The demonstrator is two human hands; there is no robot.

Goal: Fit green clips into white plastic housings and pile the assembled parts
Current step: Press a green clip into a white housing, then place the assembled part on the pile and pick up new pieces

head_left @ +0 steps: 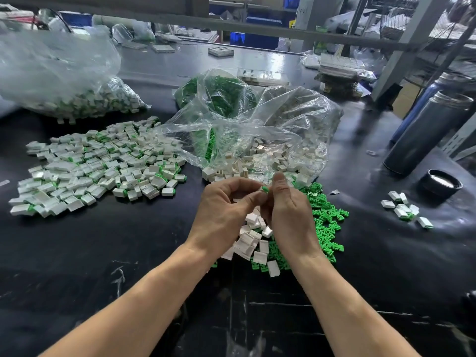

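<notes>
Head view: the left hand and right hand meet fingertip to fingertip, both pinching a green clip. Loose white housings lie just below the fingers; the assembled pile sits well left.

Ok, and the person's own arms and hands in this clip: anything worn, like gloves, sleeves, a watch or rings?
Nothing worn shows. Both forearms are bare from the bottom edge of the picture up to the wrists, with no sleeve cuffs in view. The left hand and right hand are ungloved, with no watch, wristband or ring on the sides that show. Fingernails look short and plain.
</notes>
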